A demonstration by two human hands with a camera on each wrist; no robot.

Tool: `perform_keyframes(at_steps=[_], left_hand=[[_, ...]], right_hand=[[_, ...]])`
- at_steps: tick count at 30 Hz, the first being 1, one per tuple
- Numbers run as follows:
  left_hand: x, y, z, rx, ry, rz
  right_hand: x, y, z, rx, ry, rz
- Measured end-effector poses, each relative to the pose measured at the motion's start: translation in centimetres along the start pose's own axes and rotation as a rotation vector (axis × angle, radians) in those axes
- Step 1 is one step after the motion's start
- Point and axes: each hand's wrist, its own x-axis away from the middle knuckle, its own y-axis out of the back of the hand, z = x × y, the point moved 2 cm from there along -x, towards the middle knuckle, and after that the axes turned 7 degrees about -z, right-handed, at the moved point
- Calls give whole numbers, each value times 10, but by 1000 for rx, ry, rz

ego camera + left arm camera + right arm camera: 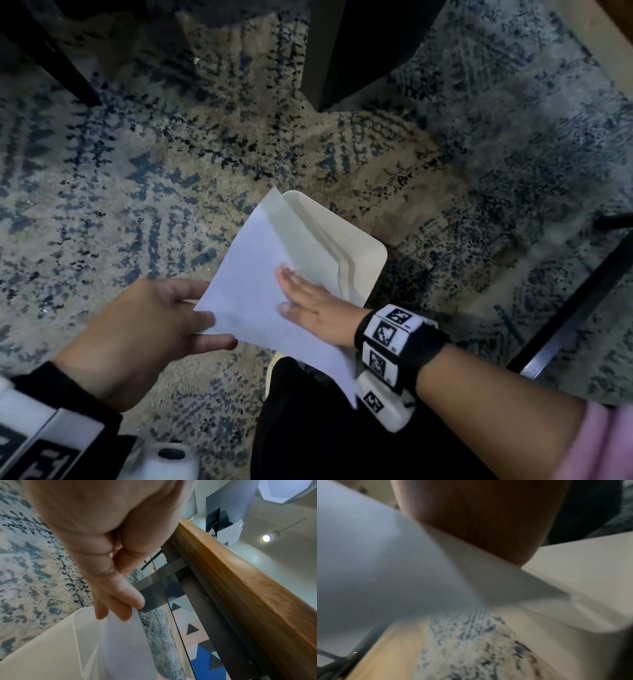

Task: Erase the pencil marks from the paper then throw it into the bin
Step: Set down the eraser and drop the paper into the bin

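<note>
1. White paper point(253, 274) held up in the air, slanted, right over the cream bin point(363, 267); far tip of the sheet poking over the bin's open top, near tip hanging down by the dark trouser leg point(325, 428).
2. No pencil marks to be seen on the side facing up; too dim to be sure.
3. Left hand point(144, 329) pinching the left edge of the sheet, thumb on top, other fingers tucked under.
4. Same pinch seen from the left wrist view: fingers point(120, 601) curled against the sheet's edge point(123, 642), bin wall point(51, 649) just below.
5. Right hand point(308, 305) laid flat on top of the sheet, fingers straight and close together, not curled round anything.
6. Right wrist view very blurry: sheet point(376, 561) bent under the palm point(479, 520), bin rim point(582, 574) just beside it.
7. Bin standing on a blue and tan rug point(137, 188).
8. Black and white bands with square marks worn on both wrists; right one point(394, 342) touching the sheet's lower edge.
9. Pink sleeve point(603, 445) at the right forearm.
10. Dark table leg point(342, 51) well behind the bin; wooden table edge point(240, 595) in the left wrist view.
</note>
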Motion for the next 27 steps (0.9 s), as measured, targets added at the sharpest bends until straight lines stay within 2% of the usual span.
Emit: perform_keyframes(at_steps=[3, 5, 7, 9, 11, 12, 14, 16, 17, 19, 21, 24, 27], left_hand=[[0, 4, -1, -3, 1, 11], [-1, 4, -2, -15, 5, 17], [-2, 2, -5, -24, 6, 38], [-3, 0, -8, -28, 1, 55], [-3, 1, -10, -40, 3, 54], [-3, 3, -10, -52, 7, 51], [-4, 7, -8, -77, 14, 32], [-6, 11, -5, -98, 16, -3], [-7, 12, -3, -107, 12, -17], [-8, 10, -2, -115, -2, -17], [-8, 5, -3, -101, -14, 2], [-10, 0, -6, -97, -38, 26], [-14, 1, -8, -115, -53, 25]], right_hand=[[-15, 13, -45, 112, -271, 14], [-17, 24, -47, 156, -335, -35], [-18, 28, -23, 64, -183, -95], [-18, 22, 7, -27, 5, -83], [-20, 10, 10, -74, 44, -26], [-21, 5, 0, -78, 4, 1], [-20, 3, -28, -32, -172, 38], [-18, 10, -50, 95, -329, 10], [-17, 16, -52, 122, -347, -26], [-15, 27, -35, 60, -267, -108], [-9, 32, -2, -16, -98, -135], [5, 19, 46, -21, 169, -45], [8, 2, 61, -40, 290, -2]])
